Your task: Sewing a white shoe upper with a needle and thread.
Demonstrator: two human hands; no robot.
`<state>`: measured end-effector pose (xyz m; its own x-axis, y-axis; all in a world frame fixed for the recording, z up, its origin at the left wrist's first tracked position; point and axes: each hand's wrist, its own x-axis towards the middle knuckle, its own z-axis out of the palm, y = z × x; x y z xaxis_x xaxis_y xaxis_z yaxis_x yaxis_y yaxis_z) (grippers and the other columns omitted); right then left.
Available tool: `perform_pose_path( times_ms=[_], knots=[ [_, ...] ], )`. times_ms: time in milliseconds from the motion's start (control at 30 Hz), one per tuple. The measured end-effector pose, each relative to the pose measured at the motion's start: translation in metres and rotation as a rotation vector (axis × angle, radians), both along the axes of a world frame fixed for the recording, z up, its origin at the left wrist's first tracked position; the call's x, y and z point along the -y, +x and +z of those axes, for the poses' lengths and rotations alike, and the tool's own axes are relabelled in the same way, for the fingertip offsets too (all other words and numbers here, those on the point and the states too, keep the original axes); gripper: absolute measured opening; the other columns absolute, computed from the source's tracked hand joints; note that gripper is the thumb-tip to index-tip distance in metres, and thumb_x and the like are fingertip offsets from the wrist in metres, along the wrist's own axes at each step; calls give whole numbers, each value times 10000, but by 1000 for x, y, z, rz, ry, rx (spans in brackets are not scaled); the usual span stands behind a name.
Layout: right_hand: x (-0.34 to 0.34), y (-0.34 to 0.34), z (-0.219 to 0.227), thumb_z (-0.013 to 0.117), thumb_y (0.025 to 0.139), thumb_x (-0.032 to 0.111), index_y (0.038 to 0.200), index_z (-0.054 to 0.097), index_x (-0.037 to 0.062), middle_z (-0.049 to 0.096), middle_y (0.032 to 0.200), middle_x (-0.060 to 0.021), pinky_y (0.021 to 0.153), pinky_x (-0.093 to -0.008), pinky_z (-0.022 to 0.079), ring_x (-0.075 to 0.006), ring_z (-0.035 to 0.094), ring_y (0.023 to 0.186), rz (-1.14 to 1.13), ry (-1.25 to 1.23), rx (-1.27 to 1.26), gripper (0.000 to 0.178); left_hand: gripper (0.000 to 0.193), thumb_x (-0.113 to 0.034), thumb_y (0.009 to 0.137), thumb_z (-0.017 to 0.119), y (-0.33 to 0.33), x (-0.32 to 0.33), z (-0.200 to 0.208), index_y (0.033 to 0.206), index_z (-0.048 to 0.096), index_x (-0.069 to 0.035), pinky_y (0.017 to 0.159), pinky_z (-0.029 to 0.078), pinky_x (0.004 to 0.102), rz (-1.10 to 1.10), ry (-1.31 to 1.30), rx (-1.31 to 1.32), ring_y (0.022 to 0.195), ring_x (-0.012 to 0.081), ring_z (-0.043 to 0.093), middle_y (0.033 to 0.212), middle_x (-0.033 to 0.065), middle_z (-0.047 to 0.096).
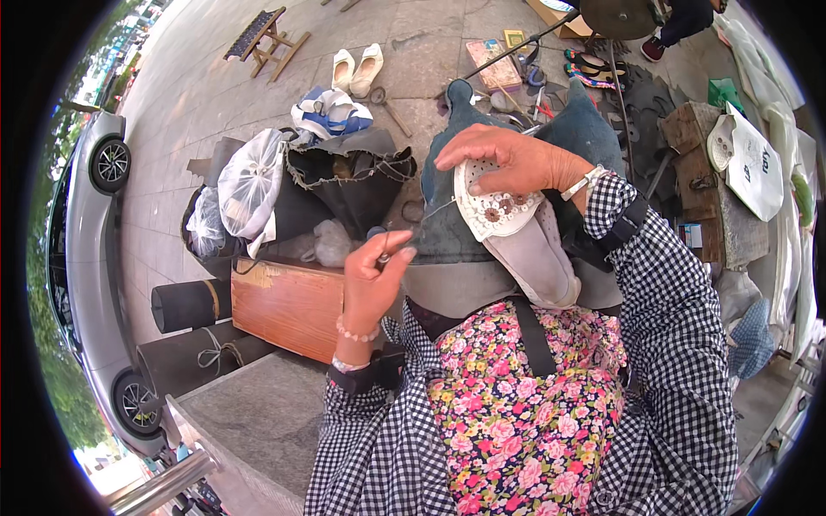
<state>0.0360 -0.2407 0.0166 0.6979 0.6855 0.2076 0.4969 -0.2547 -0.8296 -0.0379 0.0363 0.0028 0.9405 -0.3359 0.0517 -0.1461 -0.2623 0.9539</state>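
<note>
White perforated slip-on shoe point(503, 211) sits pinned under your right hand point(516, 159) for stitching; beside it, your left hand point(374, 275) pinches taut thread point(434, 211).

The person wears black-and-white checked sleeves point(680, 344) with a black strap around each forearm. A pink bead bracelet point(357, 332) circles the wrist below the left hand point(372, 279); a silver watch point(583, 183) sits beside the right hand point(508, 161). A floral apron point(525, 404) lies beneath both.
</note>
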Motion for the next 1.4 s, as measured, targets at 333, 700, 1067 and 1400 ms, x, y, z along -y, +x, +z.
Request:
perform_pose_path(
  times_ms=[333,700,1067,1400],
  knots=[
    [19,-15,2,673,689,115,1215,530,87,432,1340,-149,1056,-371,302,-283,389,1262,-190,65,57,546,192,48,772,594,29,83,17,962,614,34,593,448,294,-106,150,452,658,223,564,770,118,583],
    [147,-153,-28,646,752,94,1046,592,-13,583,1121,-149,884,-324,451,-234,576,1020,-1021,295,-180,317,58,44,823,542,24,48,20,866,580,34,566,400,232,100,282,280,631,109,484,767,46,558],
    [208,-245,-211,629,676,77,933,645,13,634,900,-160,737,-349,496,-280,624,811,-1595,-135,-675,265,87,46,812,491,-3,48,39,831,464,-34,389,352,212,91,-256,-436,409,66,345,653,34,434],
    [270,-158,-259,533,756,44,915,624,36,553,999,-182,815,-436,462,-347,559,972,-1185,-925,-517,184,171,-51,781,587,-4,25,37,897,462,-71,262,302,184,334,-290,-611,318,42,349,641,57,552]
  ],
)
